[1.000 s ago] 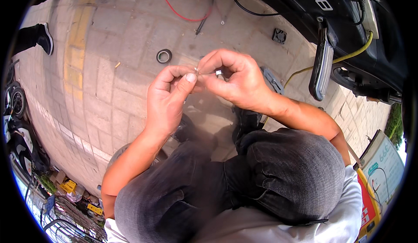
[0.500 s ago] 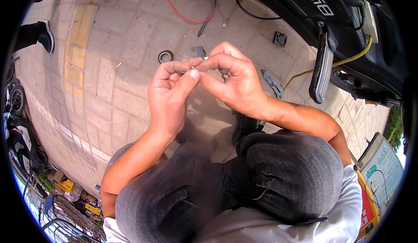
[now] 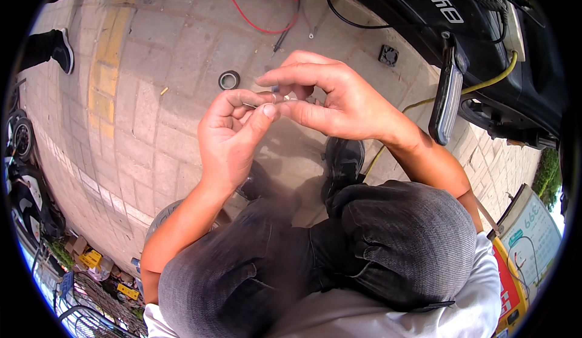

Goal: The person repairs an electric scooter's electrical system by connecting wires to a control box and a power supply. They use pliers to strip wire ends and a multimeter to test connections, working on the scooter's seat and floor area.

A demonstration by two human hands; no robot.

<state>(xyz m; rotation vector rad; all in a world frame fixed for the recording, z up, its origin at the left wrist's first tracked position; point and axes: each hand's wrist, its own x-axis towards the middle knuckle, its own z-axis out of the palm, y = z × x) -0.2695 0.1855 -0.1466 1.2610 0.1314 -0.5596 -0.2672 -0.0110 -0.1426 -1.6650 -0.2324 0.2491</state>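
Observation:
My left hand (image 3: 228,129) is closed, with thumb and index finger pinching a small, thin, wire-like piece (image 3: 250,105). My right hand (image 3: 339,98) meets it at the fingertips. Its index finger stretches out above, while the thumb presses toward the curled fingers beneath. A tiny pale bit (image 3: 287,98) shows between them, too small to name. Both hands hover over the paving in front of my knees. Beyond the left hand, a roll of black tape (image 3: 229,80) lies on the ground.
A red test lead (image 3: 254,26) and a black probe (image 3: 280,42) lie ahead. A small square fan (image 3: 388,55) rests near a black scooter (image 3: 436,10) with a footrest (image 3: 447,95). A yellow cable (image 3: 492,78) runs beside it. Another person's shoe (image 3: 62,52) stands far left.
My right hand has turned and its index finger has lifted off the pinch. My left hand has shifted slightly left. The right hand and forearm now cover the grey utility knife's place.

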